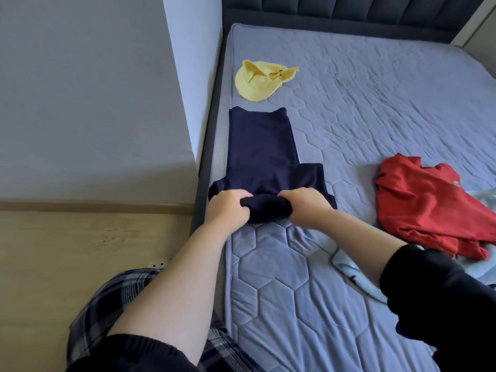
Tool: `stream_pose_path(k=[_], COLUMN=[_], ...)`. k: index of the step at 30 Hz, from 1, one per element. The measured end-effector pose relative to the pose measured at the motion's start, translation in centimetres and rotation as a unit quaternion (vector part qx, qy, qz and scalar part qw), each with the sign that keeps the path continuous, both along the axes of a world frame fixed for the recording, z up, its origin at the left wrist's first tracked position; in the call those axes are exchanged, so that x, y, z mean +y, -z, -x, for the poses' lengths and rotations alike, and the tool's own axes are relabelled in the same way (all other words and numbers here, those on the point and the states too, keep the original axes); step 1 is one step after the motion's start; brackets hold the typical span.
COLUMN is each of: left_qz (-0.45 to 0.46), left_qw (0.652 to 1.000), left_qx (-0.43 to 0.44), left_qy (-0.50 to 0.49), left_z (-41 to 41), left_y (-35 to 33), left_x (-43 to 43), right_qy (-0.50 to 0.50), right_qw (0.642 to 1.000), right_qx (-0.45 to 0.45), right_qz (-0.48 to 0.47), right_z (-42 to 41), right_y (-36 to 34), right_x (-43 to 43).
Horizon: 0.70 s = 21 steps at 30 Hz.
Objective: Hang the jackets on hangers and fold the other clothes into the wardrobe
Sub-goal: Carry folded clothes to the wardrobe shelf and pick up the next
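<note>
1. The navy garment [263, 146] lies flat along the left edge of the mattress [375, 103]. The left hand [228, 208] and right hand [303, 208] each grip its bunched near end.
2. It looks soft, light and limp, so it is best held at both corners of the fold.
3. The left edge is close. There is open room to the right, short of the red garment [424, 200]. A yellow hat [255, 81] lies beyond.
</note>
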<state>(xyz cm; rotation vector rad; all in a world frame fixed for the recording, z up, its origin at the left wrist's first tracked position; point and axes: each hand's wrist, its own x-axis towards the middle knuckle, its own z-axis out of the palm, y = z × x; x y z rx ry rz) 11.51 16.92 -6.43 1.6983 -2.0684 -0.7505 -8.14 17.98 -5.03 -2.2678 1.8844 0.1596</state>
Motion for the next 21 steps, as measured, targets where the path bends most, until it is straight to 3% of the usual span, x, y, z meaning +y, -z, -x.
stream_pose_path(k=[6,11,12,14,16,19,21], left_qz=[0.023,-0.081,-0.122,-0.246,-0.32,-0.288,-0.203], left_qw=[0.961,0.916,0.901,0.835,0.793,0.777,0.806], left_qx=[0.256,0.379,0.407,0.487,0.514,0.531,0.5], left_qy=[-0.1,-0.104,-0.091,-0.071,-0.069,-0.18,-0.244], left_z=[-1.3,-2.5,-3.0,-3.8,-4.3,-4.3,-4.2], left_y=[-3.0,-4.7,-4.9,-5.5,-5.6,-4.4,-3.7], left_x=[0.2,0.7,0.8,0.9,0.8,-0.7,-1.5], right_qy=[0.078,0.084,0.085,0.094,0.1,0.135,0.167], right_qw=[0.961,0.9,0.885,0.854,0.833,0.853,0.889], right_qx=[-0.195,-0.271,-0.283,-0.309,-0.333,-0.336,-0.307], right_qz=[-0.18,-0.331,-0.36,-0.407,-0.429,-0.375,-0.296], right_z=[1.9,2.3,2.2,2.2,2.2,2.3,2.6], right_y=[-5.1,-6.9,-7.1,-7.6,-7.9,-7.7,-7.4], right_x=[0.2,0.2,0.2,0.3,0.0,-1.8,-3.3])
